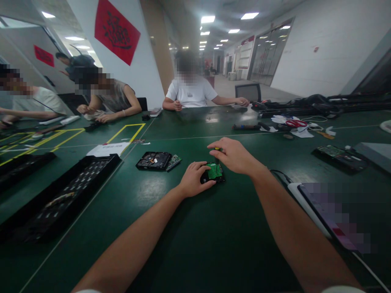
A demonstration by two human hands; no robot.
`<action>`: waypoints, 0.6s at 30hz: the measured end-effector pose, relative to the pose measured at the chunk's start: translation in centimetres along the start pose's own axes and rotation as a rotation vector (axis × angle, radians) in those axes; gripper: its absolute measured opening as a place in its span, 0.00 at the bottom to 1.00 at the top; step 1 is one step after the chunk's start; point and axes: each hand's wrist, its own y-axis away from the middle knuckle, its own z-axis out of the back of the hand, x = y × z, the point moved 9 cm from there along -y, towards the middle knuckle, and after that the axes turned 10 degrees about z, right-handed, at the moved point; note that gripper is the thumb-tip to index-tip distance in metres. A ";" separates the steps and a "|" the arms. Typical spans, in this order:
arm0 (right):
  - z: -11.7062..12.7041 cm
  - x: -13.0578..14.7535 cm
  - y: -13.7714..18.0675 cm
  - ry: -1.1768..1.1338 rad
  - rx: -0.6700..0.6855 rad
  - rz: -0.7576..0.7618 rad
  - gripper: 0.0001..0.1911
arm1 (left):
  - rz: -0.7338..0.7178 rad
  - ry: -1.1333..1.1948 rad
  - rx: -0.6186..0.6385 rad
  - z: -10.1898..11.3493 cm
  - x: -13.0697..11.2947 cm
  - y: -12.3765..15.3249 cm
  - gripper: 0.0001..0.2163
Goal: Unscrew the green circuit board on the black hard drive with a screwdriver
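Observation:
A small black hard drive (220,178) with a green circuit board (214,171) facing up lies on the table in front of me. My left hand (195,179) grips its left side, fingers at the far edge and thumb at the near edge. Above the board, my right hand (233,155) is closed round a screwdriver (217,158) with some yellow at its top. The screwdriver stands nearly upright, its tip down at the board; whether it sits in a screw is too small to tell. To the left rest an opened drive case (153,160) and a loose circuit board (174,162).
A long black tray (61,191) stands on the left. On the right are a phone (326,215), a cable and another drive with a board (339,158). Red-handled scissors (296,123) and paper scraps lie farther back. Several people are around the table's far side.

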 end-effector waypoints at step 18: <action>0.4 -1.0 0.5 -0.032 -0.056 -0.102 0.10 | 0.001 -0.016 -0.001 0.1 -0.2 0.0 0.27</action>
